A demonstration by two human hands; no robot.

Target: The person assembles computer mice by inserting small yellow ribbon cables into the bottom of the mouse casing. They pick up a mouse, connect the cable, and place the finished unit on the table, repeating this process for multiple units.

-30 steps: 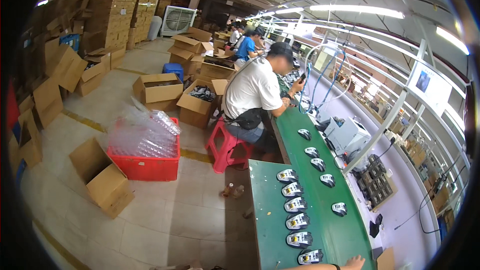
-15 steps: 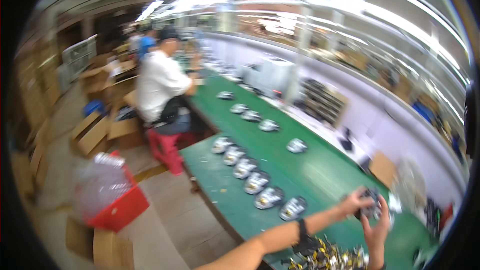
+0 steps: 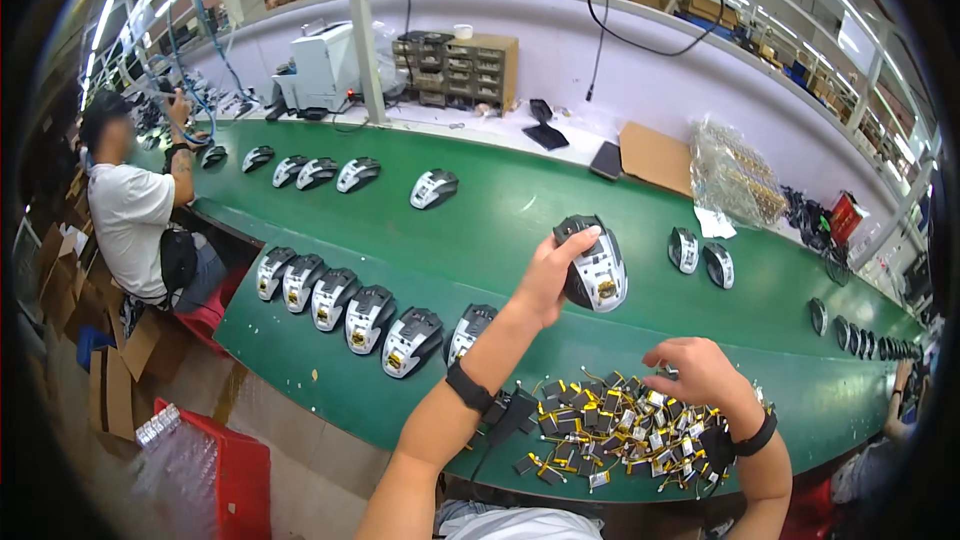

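My left hand (image 3: pixel 546 278) grips a black and silver computer mouse (image 3: pixel 606 275) above the bench, its thumb on the upper end. A yellow patch shows on the mouse's pale inner face. My right hand (image 3: pixel 697 370) hovers with bent fingers and thumb apart over a heap of small battery packs (image 3: pixel 640 430) with thin wires and yellow ends. Nothing in it can be made out. To the left, a row of similar mice (image 3: pixel 370 318) lies on the near bench, one partly behind my left forearm.
More mice (image 3: pixel 435 189) sit spaced along the green bench (image 3: pixel 520 210), others (image 3: pixel 683 250) at the right. Against the back wall are a drawer cabinet (image 3: pixel 480 70), cardboard (image 3: pixel 655 158) and a plastic bag (image 3: pixel 735 172). A person (image 3: pixel 130 200) works at the left; a red bin (image 3: pixel 240 470) stands lower left.
The view has swung to the right. Both hands were at the mouse together; now only my left hand holds it, and my right hand has moved away, over the battery packs.
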